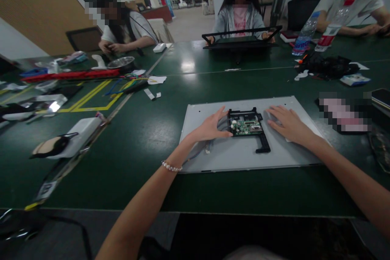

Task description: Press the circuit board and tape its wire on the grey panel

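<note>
A flat grey-white panel (219, 158) lies on the green table in front of me. On its middle sits a black plastic bracket (262, 143) carrying a green circuit board (245, 126). My left hand (209, 126) is at the bracket's left side, thumb and fingers apart; its fingertips reach the edge, though I cannot tell how firmly they touch. Spread over the panel to the right of the bracket is my right hand (286, 124), holding nothing. Thin cables (199, 152) run out below my left wrist and palm, partly hidden by them.
Across the table a person holds a black frame (240, 40). Two bottles (306, 34) stand at the back right, near a black bundle (329, 65). A white power strip (82, 134) lies left, with a long red strip (73, 75) beyond. Two more people sit at the far side.
</note>
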Tool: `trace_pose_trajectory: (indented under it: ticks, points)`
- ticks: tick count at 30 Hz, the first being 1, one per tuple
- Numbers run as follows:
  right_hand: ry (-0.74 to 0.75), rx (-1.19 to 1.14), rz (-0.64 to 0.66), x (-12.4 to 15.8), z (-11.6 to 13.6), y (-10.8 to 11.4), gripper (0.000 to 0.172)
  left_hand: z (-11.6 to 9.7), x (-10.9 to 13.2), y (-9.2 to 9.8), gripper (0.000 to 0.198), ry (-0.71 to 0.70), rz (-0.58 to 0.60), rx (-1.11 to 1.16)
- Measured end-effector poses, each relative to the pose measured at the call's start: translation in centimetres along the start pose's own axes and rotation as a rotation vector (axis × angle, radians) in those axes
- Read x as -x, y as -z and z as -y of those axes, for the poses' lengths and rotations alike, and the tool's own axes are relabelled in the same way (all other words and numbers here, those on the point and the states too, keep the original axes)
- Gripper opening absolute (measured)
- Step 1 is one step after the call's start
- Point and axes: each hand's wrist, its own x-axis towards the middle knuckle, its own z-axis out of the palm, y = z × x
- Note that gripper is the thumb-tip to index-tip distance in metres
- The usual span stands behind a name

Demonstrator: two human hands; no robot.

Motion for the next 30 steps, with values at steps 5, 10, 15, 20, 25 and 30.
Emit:
trace_pose_trajectory:
  ticks: [5,10,15,20,25,30]
  points:
    - [0.070,-0.335,-0.077,-0.3,1.8,0.4,0.060,0.4,-0.1,0.0,0.104,0.001,0.013,-0.062]
    - [0.203,-0.368,-0.033,-0.1,3.0,-0.1,0.073,0.0,0.0,-0.1,0.106,-0.022,0.026,-0.150]
    - [0.200,-0.246,0.030,0.1,3.2,-0.6,0.072,1.4,-0.1,1.3,0.096,-0.036,-0.006,-0.237]
    - [0.210,-0.248,0.004,0.4,3.3,-0.6,0.061,7.4,-0.1,7.0,0.062,0.234,-0.504,-0.645]
    - [0.203,-0.223,0.018,0.4,3.5,-0.9,0.061,12.6,2.0,13.0,0.058,0.584,-0.632,-0.902]
    - [0.203,-0.241,0.007,0.2,3.2,-1.3,0.060,16.0,2.4,16.6,0.053,0.746,-0.587,-0.955]
